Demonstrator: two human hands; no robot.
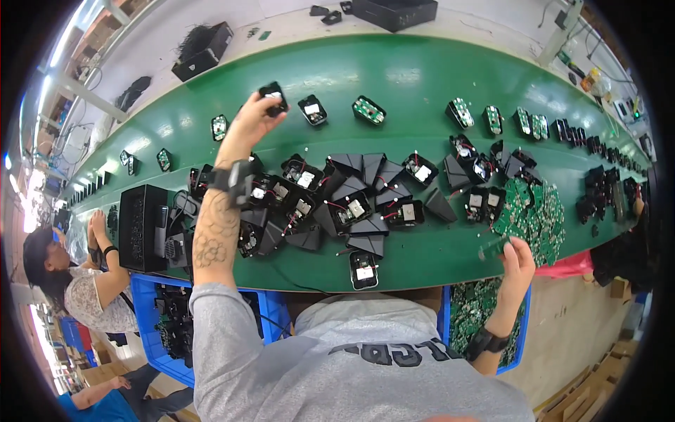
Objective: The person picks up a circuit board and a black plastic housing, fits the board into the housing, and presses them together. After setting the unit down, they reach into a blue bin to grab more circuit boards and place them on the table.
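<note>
At the far side of the green table, my left hand is closed on a small black plastic housing. My right hand pinches a green circuit board by one end, and motion blurs the board. Just beyond that hand lies a heap of loose green circuit boards. Open black housings with white parts and red wires lie in a jumble across the middle. Along the far strip stand an open housing with a white part and another fitted with a green board.
Blue crates stand below the table edge on both sides of me; the right one holds circuit boards. A black bin sits at the table's left. Black parts line the right end. A co-worker is at the left.
</note>
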